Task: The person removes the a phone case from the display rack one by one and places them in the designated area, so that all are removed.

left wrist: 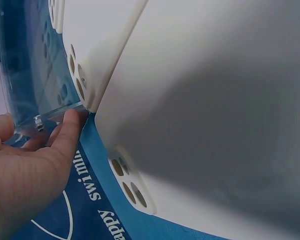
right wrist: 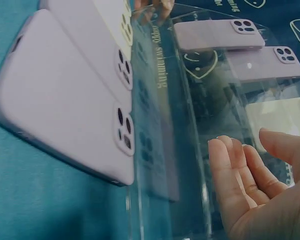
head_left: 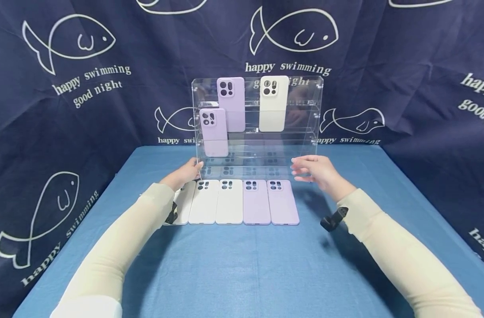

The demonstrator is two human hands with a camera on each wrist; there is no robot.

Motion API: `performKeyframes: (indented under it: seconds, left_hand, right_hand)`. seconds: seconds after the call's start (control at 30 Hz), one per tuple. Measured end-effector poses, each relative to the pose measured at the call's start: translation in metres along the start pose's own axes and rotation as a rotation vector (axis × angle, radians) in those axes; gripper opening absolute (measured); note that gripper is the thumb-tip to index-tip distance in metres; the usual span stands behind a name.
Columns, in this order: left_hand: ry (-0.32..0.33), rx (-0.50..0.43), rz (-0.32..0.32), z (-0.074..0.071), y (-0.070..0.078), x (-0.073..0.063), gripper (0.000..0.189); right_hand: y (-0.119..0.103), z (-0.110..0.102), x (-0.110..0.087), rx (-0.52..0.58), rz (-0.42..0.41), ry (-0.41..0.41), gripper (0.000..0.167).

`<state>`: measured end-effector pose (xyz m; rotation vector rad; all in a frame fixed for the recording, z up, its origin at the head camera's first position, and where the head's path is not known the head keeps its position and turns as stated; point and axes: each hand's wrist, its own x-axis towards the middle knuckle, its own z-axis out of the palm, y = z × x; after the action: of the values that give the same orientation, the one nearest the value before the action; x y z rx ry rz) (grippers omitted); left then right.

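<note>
A clear acrylic display stand (head_left: 258, 148) rises at the back of the table. On its tiers lean two lilac phone cases, one higher (head_left: 235, 106) and one lower (head_left: 216, 143), and a white phone case (head_left: 272, 119) to their right. My left hand (head_left: 186, 172) grips the stand's lower left edge between thumb and fingers; in the left wrist view, fingertips (left wrist: 69, 125) lie against the clear edge. By the stand's lower right side, my right hand (head_left: 316, 171) is held up, fingers loosely bent, nothing in it. The right wrist view shows its palm (right wrist: 260, 215).
Before the stand lies a side-by-side row of phone cases: three white ones (head_left: 229, 203) at left, the leftmost partly behind my left wrist, and two lilac ones (head_left: 283, 205) at right. Blue cloth (head_left: 234, 269) covers the table. A dark fish-print curtain (head_left: 146, 53) hangs behind.
</note>
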<state>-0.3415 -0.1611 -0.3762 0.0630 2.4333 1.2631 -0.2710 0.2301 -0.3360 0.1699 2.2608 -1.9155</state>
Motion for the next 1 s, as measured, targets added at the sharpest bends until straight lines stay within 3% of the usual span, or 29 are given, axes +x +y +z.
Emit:
performKeyframes:
  seconds: [0.27, 0.5, 1.0]
  left_hand:
    - [-0.01, -0.02, 0.0, 0.003, -0.003, 0.001, 0.058]
    - [0.01, -0.01, 0.016, 0.002, -0.002, 0.0, 0.057]
    - [0.017, -0.001, 0.014, 0.003, -0.004, 0.001, 0.057]
  right_hand:
    - [-0.015, 0.004, 0.01, 0.028, -0.049, -0.001, 0.026]
    - [-0.032, 0.013, 0.022, 0.025, -0.093, -0.01, 0.042]
    - [-0.078, 0.044, 0.039, 0.027, -0.151, 0.028, 0.036]
